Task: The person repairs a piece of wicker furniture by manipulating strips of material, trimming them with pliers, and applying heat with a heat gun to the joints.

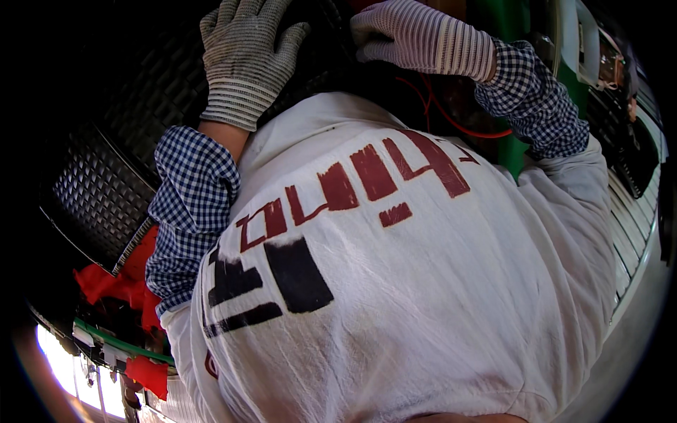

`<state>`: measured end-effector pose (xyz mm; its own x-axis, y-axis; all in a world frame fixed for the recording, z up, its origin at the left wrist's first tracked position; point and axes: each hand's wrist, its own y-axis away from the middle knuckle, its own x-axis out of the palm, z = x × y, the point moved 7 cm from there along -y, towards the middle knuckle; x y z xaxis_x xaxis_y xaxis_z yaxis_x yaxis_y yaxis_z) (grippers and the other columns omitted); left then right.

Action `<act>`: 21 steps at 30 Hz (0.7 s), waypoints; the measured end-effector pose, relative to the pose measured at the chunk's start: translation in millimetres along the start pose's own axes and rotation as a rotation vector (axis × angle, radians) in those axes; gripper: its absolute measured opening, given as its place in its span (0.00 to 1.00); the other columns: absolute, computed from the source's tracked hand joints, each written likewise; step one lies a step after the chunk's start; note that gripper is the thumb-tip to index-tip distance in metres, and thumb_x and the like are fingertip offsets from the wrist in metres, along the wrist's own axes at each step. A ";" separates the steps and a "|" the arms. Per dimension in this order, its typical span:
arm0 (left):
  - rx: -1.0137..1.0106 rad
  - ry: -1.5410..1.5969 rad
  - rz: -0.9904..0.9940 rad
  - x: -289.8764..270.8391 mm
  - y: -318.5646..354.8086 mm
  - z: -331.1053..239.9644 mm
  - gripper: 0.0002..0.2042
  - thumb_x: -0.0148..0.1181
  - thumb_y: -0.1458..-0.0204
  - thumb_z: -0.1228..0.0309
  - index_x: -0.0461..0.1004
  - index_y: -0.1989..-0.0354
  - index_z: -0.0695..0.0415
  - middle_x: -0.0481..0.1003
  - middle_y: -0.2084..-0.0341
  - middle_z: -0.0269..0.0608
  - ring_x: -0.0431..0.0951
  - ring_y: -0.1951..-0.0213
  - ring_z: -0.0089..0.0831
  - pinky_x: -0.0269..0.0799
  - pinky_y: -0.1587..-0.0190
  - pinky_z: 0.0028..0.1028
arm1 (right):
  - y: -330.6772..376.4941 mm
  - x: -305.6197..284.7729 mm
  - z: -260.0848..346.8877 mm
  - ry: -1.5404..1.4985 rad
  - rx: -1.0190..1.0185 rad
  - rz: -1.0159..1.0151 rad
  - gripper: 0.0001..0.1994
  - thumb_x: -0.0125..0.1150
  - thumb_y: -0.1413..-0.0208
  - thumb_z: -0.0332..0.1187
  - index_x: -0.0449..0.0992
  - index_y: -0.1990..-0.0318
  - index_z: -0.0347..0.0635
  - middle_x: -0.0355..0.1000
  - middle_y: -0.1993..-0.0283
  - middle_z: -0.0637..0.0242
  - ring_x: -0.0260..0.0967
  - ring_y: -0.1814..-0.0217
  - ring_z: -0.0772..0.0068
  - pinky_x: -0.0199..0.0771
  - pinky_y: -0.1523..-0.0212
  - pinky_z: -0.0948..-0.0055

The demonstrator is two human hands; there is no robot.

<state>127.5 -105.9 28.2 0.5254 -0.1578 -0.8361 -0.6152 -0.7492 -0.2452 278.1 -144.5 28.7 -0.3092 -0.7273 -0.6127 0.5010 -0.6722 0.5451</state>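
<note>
My left hand [247,60], in a grey striped knit glove, lies flat at the top of the view with its thumb spread away from the fingers. Under it is a large, dark, curved piece with a raised block pattern [159,84]. My right hand [412,35], in a paler striped glove, is over to the right with its fingers curled at the dark edge. What these fingers close on, if anything, is hidden in shadow. Both forearms wear blue-and-white checked sleeves. My white top [402,303], with dark red and black print, fills the middle.
A shiny black curved section [99,183] stands to the left, with red cloth [116,282] and a green rim [120,343] below it. A thin red cord [465,129] loops below my right wrist, near a green post [512,154]. Pale slats [631,225] run along the right.
</note>
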 end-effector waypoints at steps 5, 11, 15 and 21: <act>0.013 0.006 -0.016 -1.6 -0.7 0.4 0.25 0.69 0.56 0.68 0.75 0.46 0.56 0.72 0.41 0.43 0.67 0.36 0.44 0.60 0.36 0.43 | 14.9 -8.4 -0.4 -0.198 0.128 -0.011 0.12 0.63 0.36 0.35 0.77 0.59 0.32 0.75 0.67 0.56 0.76 0.69 0.66 0.77 0.65 0.67; 0.014 -0.002 -0.014 -1.7 -0.2 0.5 0.25 0.69 0.55 0.68 0.75 0.46 0.56 0.72 0.42 0.43 0.67 0.36 0.44 0.60 0.36 0.43 | 28.2 -0.4 -17.9 -0.630 0.367 0.079 0.12 0.61 0.33 0.37 0.75 0.54 0.35 0.74 0.68 0.67 0.75 0.71 0.78 0.78 0.69 0.76; 0.019 -0.011 -0.020 -6.6 0.2 -0.3 0.24 0.69 0.55 0.68 0.75 0.46 0.56 0.72 0.42 0.43 0.67 0.36 0.44 0.59 0.36 0.43 | 33.5 27.7 -39.8 -0.844 0.308 0.007 0.12 0.61 0.33 0.37 0.76 0.52 0.37 0.76 0.67 0.66 0.76 0.67 0.76 0.82 0.64 0.74; 0.006 -0.003 -0.034 2.8 0.2 2.1 0.24 0.69 0.54 0.68 0.76 0.46 0.56 0.72 0.42 0.43 0.67 0.36 0.44 0.59 0.36 0.43 | 39.0 41.7 -63.3 -0.949 0.149 -0.031 0.15 0.61 0.34 0.40 0.76 0.47 0.41 0.79 0.62 0.63 0.80 0.60 0.72 0.87 0.58 0.68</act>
<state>127.6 -105.1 24.8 0.5443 -0.1303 -0.8287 -0.6003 -0.7505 -0.2763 335.9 -192.3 -11.8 -0.8787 -0.4743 0.0547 0.3942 -0.6562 0.6434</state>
